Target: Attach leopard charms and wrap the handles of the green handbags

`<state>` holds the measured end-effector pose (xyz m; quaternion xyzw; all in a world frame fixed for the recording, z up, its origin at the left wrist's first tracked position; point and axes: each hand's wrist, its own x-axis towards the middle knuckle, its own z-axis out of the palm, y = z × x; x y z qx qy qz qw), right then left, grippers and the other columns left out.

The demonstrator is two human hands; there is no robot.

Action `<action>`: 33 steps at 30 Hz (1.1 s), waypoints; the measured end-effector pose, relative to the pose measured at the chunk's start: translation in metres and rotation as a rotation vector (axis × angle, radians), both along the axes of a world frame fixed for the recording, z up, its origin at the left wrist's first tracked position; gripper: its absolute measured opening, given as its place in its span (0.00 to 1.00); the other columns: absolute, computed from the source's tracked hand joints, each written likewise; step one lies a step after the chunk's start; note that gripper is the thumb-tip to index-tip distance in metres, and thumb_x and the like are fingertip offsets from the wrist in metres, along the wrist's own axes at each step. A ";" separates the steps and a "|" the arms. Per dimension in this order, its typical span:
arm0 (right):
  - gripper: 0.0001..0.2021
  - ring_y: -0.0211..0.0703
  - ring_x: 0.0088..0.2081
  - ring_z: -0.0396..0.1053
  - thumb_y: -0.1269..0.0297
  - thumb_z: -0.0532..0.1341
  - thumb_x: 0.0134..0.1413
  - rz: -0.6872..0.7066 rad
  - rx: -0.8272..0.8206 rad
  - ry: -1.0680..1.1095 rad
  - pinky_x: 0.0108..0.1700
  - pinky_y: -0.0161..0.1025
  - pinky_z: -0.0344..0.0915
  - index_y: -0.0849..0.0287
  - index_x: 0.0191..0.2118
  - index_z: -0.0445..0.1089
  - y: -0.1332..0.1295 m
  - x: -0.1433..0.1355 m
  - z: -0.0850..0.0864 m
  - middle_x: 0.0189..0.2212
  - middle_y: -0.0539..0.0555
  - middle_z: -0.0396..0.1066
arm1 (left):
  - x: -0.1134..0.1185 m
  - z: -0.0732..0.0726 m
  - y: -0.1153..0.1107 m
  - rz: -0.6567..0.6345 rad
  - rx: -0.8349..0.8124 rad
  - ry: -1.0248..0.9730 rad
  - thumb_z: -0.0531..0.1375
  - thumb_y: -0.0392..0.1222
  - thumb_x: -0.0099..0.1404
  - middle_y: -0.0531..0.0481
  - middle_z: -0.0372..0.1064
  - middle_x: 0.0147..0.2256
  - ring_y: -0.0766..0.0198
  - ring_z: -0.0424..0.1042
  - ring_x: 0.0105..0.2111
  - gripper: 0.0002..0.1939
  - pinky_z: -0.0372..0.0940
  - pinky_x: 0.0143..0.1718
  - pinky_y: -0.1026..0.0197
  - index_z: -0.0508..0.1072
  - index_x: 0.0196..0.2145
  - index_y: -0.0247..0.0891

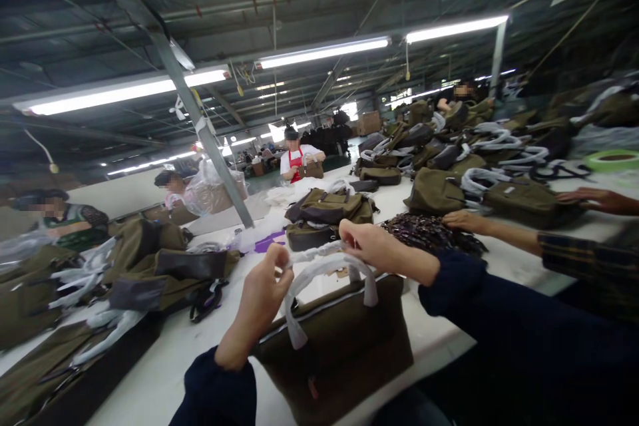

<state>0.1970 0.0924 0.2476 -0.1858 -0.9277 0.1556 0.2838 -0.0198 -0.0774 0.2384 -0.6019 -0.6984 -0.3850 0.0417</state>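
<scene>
An olive-green handbag (pixel 344 353) stands upright on the table in front of me, its top zipper facing up. White wrapping covers its near handle (pixel 319 273), which arches over the opening. Behind that arch runs a second white-wrapped handle (pixel 317 251). My left hand (pixel 264 293) is closed in a pinch at the left end of this far handle. At its right end, the fingers of my right hand (pixel 372 249) are pinched together on the wrapping. A small reddish tag (pixel 313 386) shows on the bag's front.
Piled handbags lie at left (pixel 170 273) and far right (pixel 419 140). Stacked bags (pixel 327 210) sit just beyond mine. A co-worker's hand (pixel 466 221) rests by a heap of dark straps (pixel 429 233); their other hand (pixel 594 200) touches a bag. Green tape (pixel 612 160) lies at right. Other people work beyond.
</scene>
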 end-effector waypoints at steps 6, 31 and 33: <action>0.27 0.40 0.40 0.69 0.54 0.60 0.58 0.459 -0.355 -0.071 0.38 0.34 0.62 0.58 0.60 0.60 -0.008 -0.009 0.032 0.45 0.55 0.71 | -0.002 0.006 0.009 -0.165 -0.011 -0.107 0.53 0.37 0.65 0.49 0.74 0.44 0.60 0.72 0.42 0.16 0.63 0.41 0.60 0.71 0.49 0.42; 0.04 0.38 0.33 0.64 0.66 0.60 0.60 0.182 0.042 -0.058 0.34 0.33 0.55 0.59 0.38 0.65 0.000 -0.025 -0.004 0.32 0.49 0.67 | 0.017 0.056 0.013 -0.460 -0.466 -0.663 0.66 0.47 0.56 0.58 0.63 0.19 0.72 0.60 0.18 0.12 0.56 0.22 0.67 0.71 0.30 0.35; 0.04 0.40 0.36 0.64 0.66 0.59 0.62 0.109 0.081 -0.071 0.38 0.34 0.57 0.61 0.39 0.66 0.000 -0.028 -0.013 0.35 0.52 0.68 | 0.012 0.055 0.006 -0.454 -0.478 -0.727 0.66 0.48 0.56 0.58 0.62 0.19 0.72 0.58 0.17 0.13 0.54 0.21 0.67 0.70 0.30 0.36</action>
